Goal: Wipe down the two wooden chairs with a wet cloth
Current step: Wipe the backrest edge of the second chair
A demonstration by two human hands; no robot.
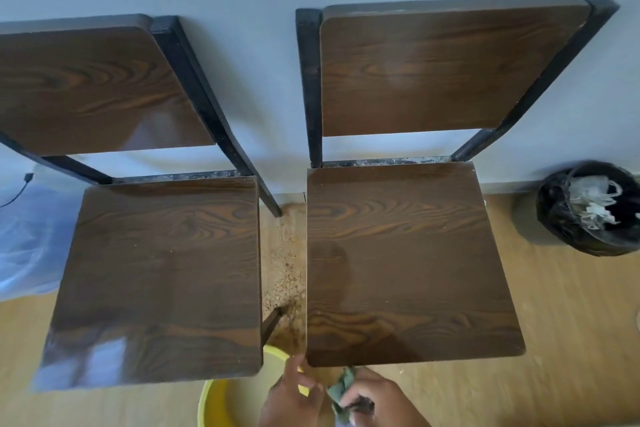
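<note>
Two dark wooden chairs with black metal frames stand side by side against a pale wall. The left chair [162, 274] and the right chair [408, 260] both face me, seats bare. At the bottom edge, over a yellow basin [216, 402], my right hand [377, 399] grips a crumpled green cloth [341, 392]. My left hand [294, 395] is just beside the cloth with fingers spread, touching or nearly touching it. Both hands sit just below the right chair's front left corner.
A black bin [588, 208] lined with a bag and holding white scraps stands on the wooden floor at the right by the wall. A clear plastic bag [27, 246] lies at the left. Crumbs and stains cover the floor [284, 270] between the chairs.
</note>
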